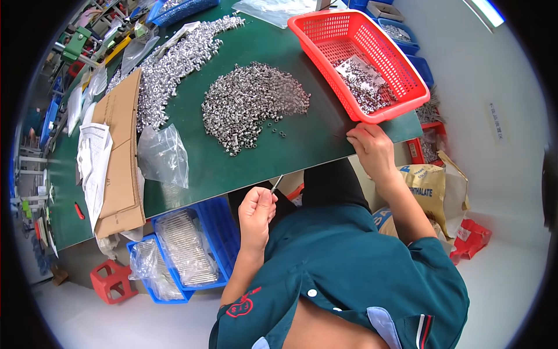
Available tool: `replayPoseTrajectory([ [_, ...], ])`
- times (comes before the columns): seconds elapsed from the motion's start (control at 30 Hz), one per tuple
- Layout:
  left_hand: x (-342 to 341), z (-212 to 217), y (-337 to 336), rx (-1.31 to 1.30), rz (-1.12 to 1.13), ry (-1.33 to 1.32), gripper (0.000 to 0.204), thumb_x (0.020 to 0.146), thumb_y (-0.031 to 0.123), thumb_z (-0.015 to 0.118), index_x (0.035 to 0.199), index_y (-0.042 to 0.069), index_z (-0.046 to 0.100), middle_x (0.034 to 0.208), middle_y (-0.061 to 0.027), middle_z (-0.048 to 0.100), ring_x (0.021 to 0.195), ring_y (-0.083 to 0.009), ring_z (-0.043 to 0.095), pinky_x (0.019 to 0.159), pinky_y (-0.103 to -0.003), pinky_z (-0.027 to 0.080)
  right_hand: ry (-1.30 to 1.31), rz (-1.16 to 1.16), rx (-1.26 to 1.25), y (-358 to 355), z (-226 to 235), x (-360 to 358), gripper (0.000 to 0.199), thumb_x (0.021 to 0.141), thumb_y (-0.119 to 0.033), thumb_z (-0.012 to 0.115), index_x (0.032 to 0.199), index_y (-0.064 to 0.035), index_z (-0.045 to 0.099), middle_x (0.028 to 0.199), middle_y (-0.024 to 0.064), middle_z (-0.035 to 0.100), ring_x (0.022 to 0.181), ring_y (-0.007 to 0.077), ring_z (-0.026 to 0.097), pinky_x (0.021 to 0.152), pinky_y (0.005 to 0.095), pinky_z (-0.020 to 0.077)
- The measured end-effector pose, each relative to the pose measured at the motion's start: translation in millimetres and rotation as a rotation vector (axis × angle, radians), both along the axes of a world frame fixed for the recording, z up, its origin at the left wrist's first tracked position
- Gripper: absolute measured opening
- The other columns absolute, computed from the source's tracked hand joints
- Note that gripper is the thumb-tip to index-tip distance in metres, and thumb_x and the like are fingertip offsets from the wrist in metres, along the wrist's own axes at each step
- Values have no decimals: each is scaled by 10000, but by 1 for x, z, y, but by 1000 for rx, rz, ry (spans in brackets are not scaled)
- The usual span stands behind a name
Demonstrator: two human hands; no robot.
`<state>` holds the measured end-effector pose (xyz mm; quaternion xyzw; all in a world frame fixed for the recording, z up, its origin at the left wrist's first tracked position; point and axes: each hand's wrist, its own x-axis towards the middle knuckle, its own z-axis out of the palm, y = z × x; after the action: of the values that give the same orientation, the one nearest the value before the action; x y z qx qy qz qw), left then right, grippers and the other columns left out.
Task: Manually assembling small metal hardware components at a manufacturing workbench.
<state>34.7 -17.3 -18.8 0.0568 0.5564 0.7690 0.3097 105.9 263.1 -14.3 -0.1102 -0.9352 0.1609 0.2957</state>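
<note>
My left hand (257, 208) is closed in front of the table's near edge, gripping a thin metal rod (277, 184) that points up and away. On the table's edge, just below the near corner of a red perforated basket (318, 49), rests my right hand (372, 150). Its fingers are bent and pressed together; whatever they hold, if anything, I cannot make out. Several small metal parts (365, 87) lie inside the basket. Between the hands and the table's far side is a round heap of small metal rings (247, 102), with a few loose ones at its near side.
A longer heap of shiny metal parts (174, 70) lies behind a flattened cardboard piece (123, 145) on the green table (232, 168). A clear plastic bag (164, 156) is beside the cardboard. Below stand blue bins (212, 232) with bagged rods and a red stool (112, 282).
</note>
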Motion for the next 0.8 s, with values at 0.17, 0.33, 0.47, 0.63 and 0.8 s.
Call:
replayPoseTrajectory([
  [0.17,2,-2,0,4,15,-18,231,949,220,526,810,35,535,592,62,407,502,-10,332,447,-166,242,-3,-7,39,-18,8,-4,178,690,-42,677,864,-29,642,841,114,571,799,298,565,715,374,485],
  [0.33,4,0,3,4,-3,-19,228,949,218,527,813,35,533,587,61,406,498,-12,332,446,-166,245,-50,11,50,-39,11,-6,235,712,-55,677,938,-7,634,897,128,571,830,319,557,747,382,477],
  [0.47,5,1,2,-11,-2,-7,231,950,215,523,813,29,529,581,57,401,493,-16,335,442,-171,248,-78,96,84,-39,14,-1,292,682,-125,718,944,-23,640,933,101,585,856,297,547,774,379,474],
  [0.63,6,0,2,-20,3,-7,227,952,208,519,816,26,526,575,56,398,488,-17,336,440,-174,250,-27,239,159,-18,6,12,293,670,-109,715,948,-43,648,961,78,594,902,273,553,788,373,482],
  [0.8,7,1,8,-16,-15,-21,215,952,193,517,822,22,525,580,52,400,487,-19,335,441,-173,248,53,385,233,13,-12,23,293,676,-86,648,967,-59,634,982,65,586,903,255,560,784,361,480],
])
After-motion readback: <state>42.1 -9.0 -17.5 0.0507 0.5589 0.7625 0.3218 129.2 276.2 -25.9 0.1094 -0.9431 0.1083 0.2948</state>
